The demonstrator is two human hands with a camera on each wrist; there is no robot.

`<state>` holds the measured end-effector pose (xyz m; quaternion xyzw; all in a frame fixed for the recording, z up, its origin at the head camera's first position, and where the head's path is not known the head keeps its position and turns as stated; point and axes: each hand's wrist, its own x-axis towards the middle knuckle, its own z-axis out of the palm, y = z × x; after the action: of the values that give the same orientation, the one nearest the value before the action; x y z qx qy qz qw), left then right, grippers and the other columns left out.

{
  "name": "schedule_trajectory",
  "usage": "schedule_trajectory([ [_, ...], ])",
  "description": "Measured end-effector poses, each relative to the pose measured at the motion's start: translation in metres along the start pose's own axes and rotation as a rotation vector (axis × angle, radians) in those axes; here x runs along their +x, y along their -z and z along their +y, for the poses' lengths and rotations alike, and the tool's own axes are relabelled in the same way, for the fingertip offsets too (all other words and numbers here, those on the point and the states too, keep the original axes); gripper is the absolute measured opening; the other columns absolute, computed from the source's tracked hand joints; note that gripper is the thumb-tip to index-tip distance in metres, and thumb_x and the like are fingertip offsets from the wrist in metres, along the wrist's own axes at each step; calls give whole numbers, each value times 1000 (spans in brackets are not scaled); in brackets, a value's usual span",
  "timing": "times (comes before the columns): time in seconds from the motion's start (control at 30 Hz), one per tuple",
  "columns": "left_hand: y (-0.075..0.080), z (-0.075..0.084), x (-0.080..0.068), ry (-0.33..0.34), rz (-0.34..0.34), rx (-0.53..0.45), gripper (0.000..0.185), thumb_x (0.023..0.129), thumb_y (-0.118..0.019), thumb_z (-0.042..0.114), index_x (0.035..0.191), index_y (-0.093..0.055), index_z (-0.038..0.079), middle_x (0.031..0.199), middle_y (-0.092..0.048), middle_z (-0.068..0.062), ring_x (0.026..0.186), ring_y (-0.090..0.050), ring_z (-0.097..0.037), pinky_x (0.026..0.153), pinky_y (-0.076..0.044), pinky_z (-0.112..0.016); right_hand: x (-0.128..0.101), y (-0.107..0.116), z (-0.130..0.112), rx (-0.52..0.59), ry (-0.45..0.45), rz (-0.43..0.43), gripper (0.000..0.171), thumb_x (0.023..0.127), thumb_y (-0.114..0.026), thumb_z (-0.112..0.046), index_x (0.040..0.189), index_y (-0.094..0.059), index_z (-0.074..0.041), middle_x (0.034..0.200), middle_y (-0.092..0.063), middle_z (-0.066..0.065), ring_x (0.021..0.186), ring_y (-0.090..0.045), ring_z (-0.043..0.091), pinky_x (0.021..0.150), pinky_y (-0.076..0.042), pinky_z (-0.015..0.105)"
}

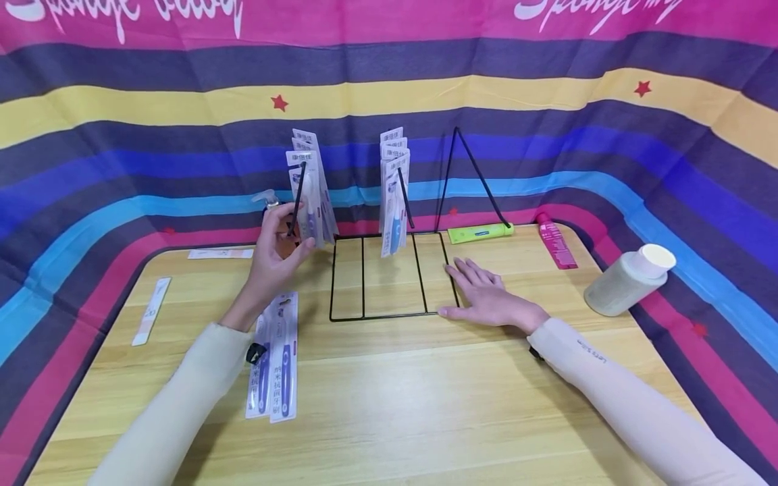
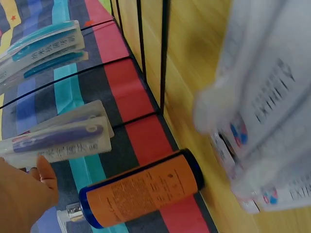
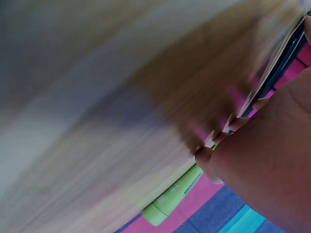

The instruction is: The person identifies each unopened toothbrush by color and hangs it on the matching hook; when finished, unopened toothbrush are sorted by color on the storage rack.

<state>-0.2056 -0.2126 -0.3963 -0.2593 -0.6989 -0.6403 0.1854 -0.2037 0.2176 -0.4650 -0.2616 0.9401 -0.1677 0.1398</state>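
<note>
Cream sleeves fill the bottom of the head view, one arm reaching in from each side over the wooden table [image 1: 389, 405]. Just beside the left forearm, two packaged toothbrushes [image 1: 275, 354] are laid flat on the wood. Up at the back, the left hand [image 1: 276, 253] is raised to the left-hand hook of the black wire display rack [image 1: 389, 277], and the hanging toothbrush packs [image 1: 311, 192] there are pinched at their lower edge between curled fingers and thumb. From the left wrist view the same packs [image 2: 63, 138] are seen against the striped cloth, with a fingertip touching them. An orange pump bottle [image 2: 143, 189] is seen lying just beside the hand, on the cloth at the table's edge.

A second bunch of toothbrush packs [image 1: 394, 189] is hung on the middle hook, untouched. The right hand [image 1: 486, 297] is laid flat, fingers straight, palm down on the table, pressed against the right edge of the rack's base.

Behind it, a green tube [image 1: 480, 233] and a pink tube [image 1: 556, 243] are seen near the far edge, and a white-capped bottle [image 1: 629, 280] is tipped over well to the right.
</note>
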Motion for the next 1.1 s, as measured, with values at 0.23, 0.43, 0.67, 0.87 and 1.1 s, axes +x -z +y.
schedule_trajectory([
  [0.23, 10, 11, -16, 20, 21, 169, 61, 95, -71, -14, 152, -54, -3, 144, -49, -7, 121, -50, -19, 96, -42, -31, 0, -2, 1, -2, 1, -3, 110, 102, -57, -74, 177, -7, -11, 182, 3, 17, 165, 7, 41, 122, -6, 77],
  [0.43, 17, 20, -46, 53, 105, 183, 46, 97, -67, -17, 142, -59, -9, 132, -64, -1, 120, -57, -22, 92, -48, -29, -1, -3, 0, 15, 4, -12, 110, 102, -57, -75, 177, -6, -12, 182, 4, 16, 166, 7, 40, 123, -8, 76],
  [0.67, 25, 30, -85, 227, 178, 222, 39, 101, -66, -11, 139, -59, -11, 124, -68, -7, 115, -62, -24, 90, -51, -24, 1, 0, 2, 4, 2, -6, 110, 102, -57, -74, 177, -6, -12, 182, 4, 16, 165, 7, 41, 122, -7, 77],
  [0.87, 33, 37, -118, 393, 181, 324, 41, 103, -71, 0, 142, -60, -4, 120, -69, -7, 106, -64, -15, 85, -52, -21, 1, 2, 1, -3, -4, -11, 109, 103, -57, -74, 177, -5, -12, 182, 6, 16, 165, 8, 42, 122, -7, 77],
  [1.1, 38, 41, -148, 594, 104, 473, 52, 102, -78, 11, 147, -56, -1, 116, -65, -16, 92, -62, -13, 75, -52, -19, 1, 1, 1, 9, -7, -19, 109, 103, -58, -72, 177, -5, -12, 182, 6, 16, 165, 8, 41, 122, -5, 77],
])
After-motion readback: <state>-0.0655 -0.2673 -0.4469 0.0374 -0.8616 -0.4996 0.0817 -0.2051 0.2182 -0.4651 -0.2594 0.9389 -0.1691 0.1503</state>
